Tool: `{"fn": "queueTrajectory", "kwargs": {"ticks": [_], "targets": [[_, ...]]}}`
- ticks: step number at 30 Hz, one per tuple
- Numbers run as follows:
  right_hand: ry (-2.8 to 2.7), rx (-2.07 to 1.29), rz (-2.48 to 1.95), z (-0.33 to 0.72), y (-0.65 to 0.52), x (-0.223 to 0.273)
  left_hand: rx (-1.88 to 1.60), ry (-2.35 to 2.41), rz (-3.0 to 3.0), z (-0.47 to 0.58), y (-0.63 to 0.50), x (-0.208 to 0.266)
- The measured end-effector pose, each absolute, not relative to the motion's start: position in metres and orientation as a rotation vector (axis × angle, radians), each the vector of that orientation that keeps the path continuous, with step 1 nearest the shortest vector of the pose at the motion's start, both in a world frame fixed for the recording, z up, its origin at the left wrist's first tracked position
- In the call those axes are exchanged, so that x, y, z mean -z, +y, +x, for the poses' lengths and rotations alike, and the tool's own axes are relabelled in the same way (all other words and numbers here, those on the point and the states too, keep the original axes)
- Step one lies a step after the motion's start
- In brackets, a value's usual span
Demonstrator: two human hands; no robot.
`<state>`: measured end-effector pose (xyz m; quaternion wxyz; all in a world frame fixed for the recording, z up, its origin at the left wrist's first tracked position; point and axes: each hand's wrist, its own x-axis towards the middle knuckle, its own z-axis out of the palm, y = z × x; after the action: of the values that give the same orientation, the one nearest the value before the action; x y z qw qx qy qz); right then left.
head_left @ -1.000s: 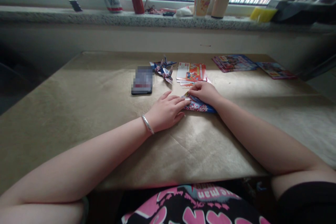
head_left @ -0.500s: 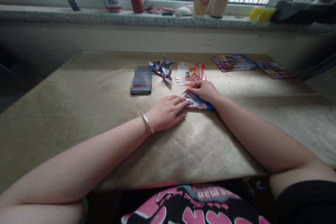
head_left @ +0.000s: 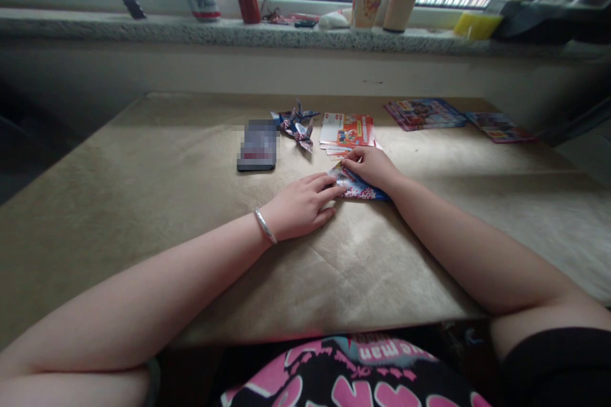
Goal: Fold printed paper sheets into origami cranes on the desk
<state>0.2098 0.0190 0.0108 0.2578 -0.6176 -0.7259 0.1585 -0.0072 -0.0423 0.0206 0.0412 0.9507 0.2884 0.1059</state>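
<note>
Here's the folded paper (head_left: pixel 363 189), flat on the table (head_left: pixel 167 203) right between the two hands: glossy, blue and white with red speckles, its near edge almost straight, its outline tapering towards the far left, the right end hidden under a wrist. The left hand (head_left: pixel 303 206) lies with fingers loosely spread, fingertips on the paper's left part. The right hand (head_left: pixel 371 166) pinches the far corner between thumb and forefinger.

Edges now! The table's near edge runs just before the person's shirt (head_left: pixel 353 369), well apart from the paper, and beige surface stretches wide to the left and right. Tighter on the far side, where orange-and-white cards (head_left: pixel 351 130) sit just beyond the right hand.

And the count: one folded paper, one phone (head_left: pixel 258 147) to the left, at least two folded figures (head_left: pixel 296 126) beside it, one overlapping stack of cards, number unclear, and two groups of colourful cards (head_left: pixel 427 114) at far right.
</note>
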Motion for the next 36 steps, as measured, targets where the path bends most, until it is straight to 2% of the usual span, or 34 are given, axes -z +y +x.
{"fn": "queueTrajectory", "kwargs": {"ticks": [8, 16, 21, 28, 36], "targets": [[-1.935, -0.517, -1.602, 0.208, 0.014, -0.019, -0.369, 0.879, 2.895, -0.008, -0.043, -0.021], [-1.972, -0.448, -1.174, 0.195, -0.012, -0.039, -1.094, 1.216, 2.486, -0.011, -0.038, -0.022], [-1.898, -0.5, -1.065, 0.183, -0.022, -0.033, -1.094, 1.201, 2.144, -0.014, -0.035, -0.019], [-1.744, -0.67, -1.09, 0.179, -0.029, -0.026, -1.228, 1.067, 1.933, -0.015, -0.035, -0.019], [-1.659, -0.701, -1.08, 0.179, -0.029, -0.018, -1.329, 0.992, 1.837, -0.014, -0.032, -0.015]]}}
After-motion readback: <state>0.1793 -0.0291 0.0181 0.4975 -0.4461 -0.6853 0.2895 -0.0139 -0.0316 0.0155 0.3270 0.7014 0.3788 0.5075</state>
